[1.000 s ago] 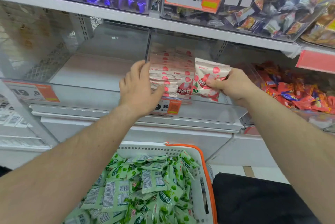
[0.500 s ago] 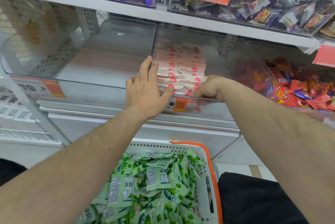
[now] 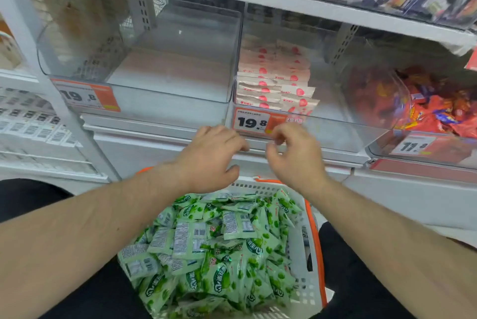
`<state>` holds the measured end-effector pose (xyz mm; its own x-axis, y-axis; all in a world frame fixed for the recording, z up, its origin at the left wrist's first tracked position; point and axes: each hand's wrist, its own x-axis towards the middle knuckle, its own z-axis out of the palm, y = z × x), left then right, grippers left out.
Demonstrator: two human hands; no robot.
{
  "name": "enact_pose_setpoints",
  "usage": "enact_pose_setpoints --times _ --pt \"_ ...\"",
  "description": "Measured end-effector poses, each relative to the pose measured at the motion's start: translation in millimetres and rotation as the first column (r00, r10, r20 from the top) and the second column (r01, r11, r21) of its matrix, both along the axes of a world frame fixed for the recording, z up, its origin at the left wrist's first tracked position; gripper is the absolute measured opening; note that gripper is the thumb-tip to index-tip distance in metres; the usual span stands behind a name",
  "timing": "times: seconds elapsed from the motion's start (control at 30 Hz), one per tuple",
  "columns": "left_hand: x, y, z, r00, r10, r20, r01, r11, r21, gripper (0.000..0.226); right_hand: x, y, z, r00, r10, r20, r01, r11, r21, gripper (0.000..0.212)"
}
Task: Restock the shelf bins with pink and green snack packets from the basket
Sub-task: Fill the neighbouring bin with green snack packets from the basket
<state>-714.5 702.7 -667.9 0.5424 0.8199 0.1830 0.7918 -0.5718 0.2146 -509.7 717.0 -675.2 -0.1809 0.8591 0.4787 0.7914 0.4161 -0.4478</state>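
Both hands, left hand (image 3: pixel 210 157) and right hand (image 3: pixel 294 156), withdrew empty, loosely curled, above green packets (image 3: pixel 219 246)

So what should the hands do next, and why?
Probably dip into the basket and grab green packets for the bare bin: both hands, left and right, hold nothing, and pink packets already sit binned.

Both hands hang empty, fingers loosely curled: the left hand (image 3: pixel 211 156) and right hand (image 3: pixel 294 153) sit side by side. Beyond their fingertips stand pink packets (image 3: pixel 273 81) in a clear bin (image 3: pixel 335 132); beneath the wrists, green packets (image 3: pixel 219 246) fill the basket (image 3: pixel 313 241).
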Motion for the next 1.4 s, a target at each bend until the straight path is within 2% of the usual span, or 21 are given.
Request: enact_pose_setpoints --times 0.07,0.13,0.2,0.27,0.3,0.33,0.47,0.57,0.7,0.77,0.87,0.93,1.03,1.13,1.2,1.27,1.33,1.4 --pt "-10 -4 -9 0.989 -0.023 -0.147 0.0 0.987 -0.159 0.04 -7 -22 -45 0.955 0.221 0.197 -0.147 0.932 -0.331 0.015" --pt "-18 -5 -15 0.978 -0.011 -0.209 -0.051 0.956 -0.289 0.039 -12 -34 -81 0.816 0.442 0.374 -0.178 0.806 -0.565 0.02" --pt "-24 -3 -23 0.985 0.022 -0.17 -0.087 0.918 -0.387 0.037 -17 -41 -105 0.602 0.565 0.565 -0.094 0.752 -0.652 0.04" --pt "-29 1 -28 0.991 0.059 -0.123 -0.111 0.872 -0.477 0.036 -20 -43 -123 0.423 0.594 0.685 0.01 0.753 -0.658 0.074" --pt "-31 3 -29 0.991 0.073 -0.111 -0.12 0.849 -0.514 0.037 -23 -42 -131 0.384 0.579 0.719 0.043 0.767 -0.64 0.084" --pt "-31 5 -29 0.991 0.078 -0.111 -0.127 0.829 -0.545 0.038 -25 -41 -139 0.38 0.556 0.74 0.065 0.782 -0.621 0.086" --pt "-31 13 -27 0.988 0.04 -0.147 -0.123 0.777 -0.617 0.042 -27 -31 -160 0.47 0.495 0.731 0.091 0.797 -0.598 0.052" --pt "-29 16 -23 0.984 -0.008 -0.18 -0.114 0.745 -0.657 0.044 -26 -16 -159 0.538 0.474 0.697 0.123 0.774 -0.621 0.042" --pt "-30 18 -21 0.98 -0.009 -0.197 -0.131 0.717 -0.684 0.046 -19 1 -165 0.666 0.454 0.592 0.069 0.753 -0.655 0.034" --pt "-31 18 -23 0.978 -0.011 -0.209 -0.141 0.705 -0.695 0.048 -18 7 -167 0.679 0.451 0.579 0.06 0.752 -0.656 0.026" --pt "-34 16 -24 0.972 -0.018 -0.233 -0.158 0.682 -0.714 0.05 -19 8 -165 0.65 0.452 0.611 0.088 0.754 -0.651 0.022" --pt "-35 15 -26 0.968 -0.023 -0.25 -0.172 0.666 -0.726 0.05 -19 6 -157 0.706 0.419 0.571 0.09 0.747 -0.659 0.019" --pt "-37 14 -30 0.963 -0.002 -0.269 -0.201 0.659 -0.725 0.057 -25 6 -123 0.847 0.348 0.402 0.065 0.683 -0.727 0.025" --pt "-37 13 -34 0.968 0.067 -0.243 -0.227 0.649 -0.726 0.082 -32 4 -72 0.947 0.271 0.172 -0.018 0.58 -0.814 0.028" --pt "-36 13 -36 0.977 0.153 -0.147 -0.209 0.581 -0.787 0.101 -34 3 -42 0.975 0.222 0.024 -0.094 0.505 -0.858 0.018" --pt "-34 10 -33 0.959 0.279 0.044 -0.088 0.443 -0.892 0.11 -36 0 -19 0.976 0.195 -0.099 -0.182 0.47 -0.864 0.029" --pt "-33 5 -29 0.893 0.402 0.2 0.076 0.304 -0.95 0.095 -38 -3 -8 0.963 0.097 -0.25 -0.265 0.483 -0.835 0.031" --pt "-35 0 -24 0.826 0.486 0.285 0.214 0.198 -0.957 0.058 -39 -5 -4 0.891 -0.075 -0.448 -0.348 0.522 -0.779 0.023"
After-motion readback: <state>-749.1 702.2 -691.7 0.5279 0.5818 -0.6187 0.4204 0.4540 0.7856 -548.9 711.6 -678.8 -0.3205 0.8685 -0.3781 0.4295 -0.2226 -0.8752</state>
